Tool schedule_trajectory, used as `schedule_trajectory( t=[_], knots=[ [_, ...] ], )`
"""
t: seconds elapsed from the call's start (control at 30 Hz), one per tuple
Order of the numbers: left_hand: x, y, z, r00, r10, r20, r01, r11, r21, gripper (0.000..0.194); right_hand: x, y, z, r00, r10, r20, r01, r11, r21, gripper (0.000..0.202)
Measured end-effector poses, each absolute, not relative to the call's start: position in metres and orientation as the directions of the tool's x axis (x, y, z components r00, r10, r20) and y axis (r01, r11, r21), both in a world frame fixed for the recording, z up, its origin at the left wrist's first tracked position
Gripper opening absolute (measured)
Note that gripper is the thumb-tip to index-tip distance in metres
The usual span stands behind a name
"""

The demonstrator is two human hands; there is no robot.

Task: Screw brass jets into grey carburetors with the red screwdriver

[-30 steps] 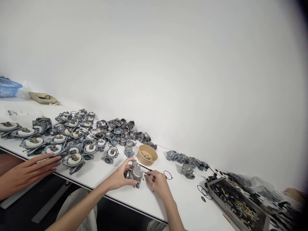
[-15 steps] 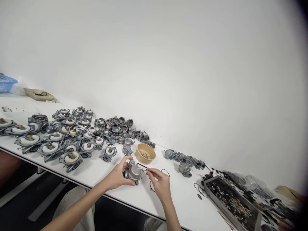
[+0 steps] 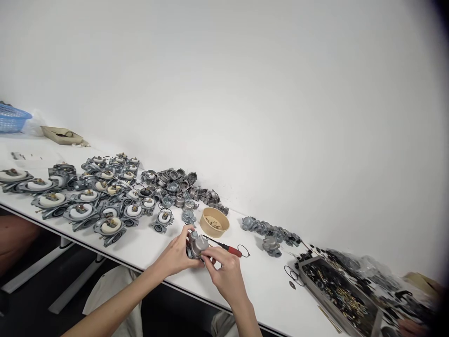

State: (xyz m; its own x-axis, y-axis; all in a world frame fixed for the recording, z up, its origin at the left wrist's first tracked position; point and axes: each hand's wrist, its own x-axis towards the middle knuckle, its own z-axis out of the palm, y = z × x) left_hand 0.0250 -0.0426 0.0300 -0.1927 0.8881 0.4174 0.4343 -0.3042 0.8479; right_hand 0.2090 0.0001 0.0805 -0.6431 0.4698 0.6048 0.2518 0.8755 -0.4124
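My left hand (image 3: 177, 252) is wrapped round a grey metal carburetor (image 3: 199, 244), held just above the table with its rounded bowl facing up. My right hand (image 3: 226, 269) meets it from the right, thumb and fingers pinched at the lower right edge of the bowl. Whatever lies between those fingertips is too small and covered to make out. Behind the right hand a screwdriver (image 3: 233, 250) with a red handle and dark shaft lies on the table. A round tan tub (image 3: 214, 232) with small metal pieces inside stands just beyond the carburetor.
Carburetors with white floats (image 3: 82, 210) cover the left of the table. Metal bowls (image 3: 173, 175) are heaped at the wall, more parts (image 3: 270, 229) lined up to the right. A metal tray (image 3: 305, 281) of small parts and rubber rings (image 3: 293, 275) lie right. Another person's leg (image 3: 16, 238) shows left.
My right hand has moved left from beside the carburetor to touch its bowl, fingers still pinched. The red screwdriver handle, hidden before behind that hand, now shows. The view has shifted slightly.
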Motion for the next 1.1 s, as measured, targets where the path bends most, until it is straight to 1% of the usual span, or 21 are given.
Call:
schedule_trajectory(
  t=[0.17, 0.4, 0.47, 0.53, 0.6, 0.67, 0.7, 0.73, 0.77, 0.8, 0.87, 0.93, 1.03, 1.1],
  knots=[
    [0.025, -0.044, 0.032, -0.179, 0.884, 0.433, 0.411, -0.332, 0.849, 0.075, 0.205, -0.001, 0.078, -0.658, 0.441, 0.611, 0.244, 0.892, -0.380, 0.020],
    [0.025, -0.044, 0.031, -0.178, 0.887, 0.426, 0.434, -0.317, 0.843, 0.074, 0.201, -0.005, 0.071, -0.637, 0.490, 0.595, 0.297, 0.868, -0.398, 0.022],
    [0.024, -0.044, 0.030, -0.168, 0.891, 0.421, 0.417, -0.322, 0.850, 0.073, 0.203, -0.007, 0.071, -0.650, 0.502, 0.570, 0.310, 0.860, -0.404, 0.022],
    [0.021, -0.043, 0.029, -0.145, 0.902, 0.407, 0.364, -0.334, 0.869, 0.075, 0.207, -0.006, 0.072, -0.668, 0.501, 0.550, 0.295, 0.857, -0.423, 0.025],
    [0.017, -0.041, 0.028, -0.090, 0.919, 0.384, 0.279, -0.347, 0.896, 0.080, 0.214, 0.003, 0.072, -0.624, 0.510, 0.592, 0.260, 0.850, -0.459, 0.027],
    [0.011, -0.039, 0.025, -0.013, 0.936, 0.353, 0.189, -0.344, 0.920, 0.085, 0.222, 0.021, 0.070, -0.478, 0.568, 0.670, 0.251, 0.819, -0.516, 0.027],
    [0.008, -0.038, 0.023, 0.024, 0.942, 0.335, 0.150, -0.334, 0.930, 0.087, 0.225, 0.032, 0.068, -0.400, 0.609, 0.685, 0.267, 0.793, -0.548, 0.028],
    [0.006, -0.037, 0.022, 0.054, 0.947, 0.315, 0.118, -0.320, 0.940, 0.088, 0.228, 0.044, 0.065, -0.351, 0.651, 0.672, 0.297, 0.759, -0.580, 0.029],
    [0.003, -0.036, 0.021, 0.074, 0.952, 0.297, 0.092, -0.304, 0.948, 0.089, 0.230, 0.055, 0.062, -0.353, 0.687, 0.635, 0.339, 0.727, -0.597, 0.029],
    [0.002, -0.036, 0.020, 0.088, 0.955, 0.283, 0.067, -0.290, 0.955, 0.088, 0.230, 0.065, 0.058, -0.396, 0.708, 0.584, 0.384, 0.706, -0.595, 0.027],
    [0.000, -0.035, 0.019, 0.106, 0.957, 0.269, 0.009, -0.271, 0.963, 0.084, 0.228, 0.080, 0.050, -0.516, 0.711, 0.479, 0.467, 0.702, -0.538, 0.025],
    [-0.001, -0.035, 0.020, 0.121, 0.957, 0.266, -0.046, -0.262, 0.964, 0.076, 0.224, 0.087, 0.042, -0.583, 0.693, 0.425, 0.522, 0.720, -0.457, 0.023],
    [0.000, -0.035, 0.023, 0.139, 0.950, 0.278, -0.075, -0.270, 0.960, 0.072, 0.218, 0.089, 0.036, -0.607, 0.673, 0.423, 0.564, 0.740, -0.368, 0.023],
    [0.000, -0.036, 0.025, 0.142, 0.946, 0.291, -0.074, -0.283, 0.956, 0.072, 0.216, 0.088, 0.035, -0.620, 0.661, 0.423, 0.569, 0.750, -0.338, 0.025]
  ],
)
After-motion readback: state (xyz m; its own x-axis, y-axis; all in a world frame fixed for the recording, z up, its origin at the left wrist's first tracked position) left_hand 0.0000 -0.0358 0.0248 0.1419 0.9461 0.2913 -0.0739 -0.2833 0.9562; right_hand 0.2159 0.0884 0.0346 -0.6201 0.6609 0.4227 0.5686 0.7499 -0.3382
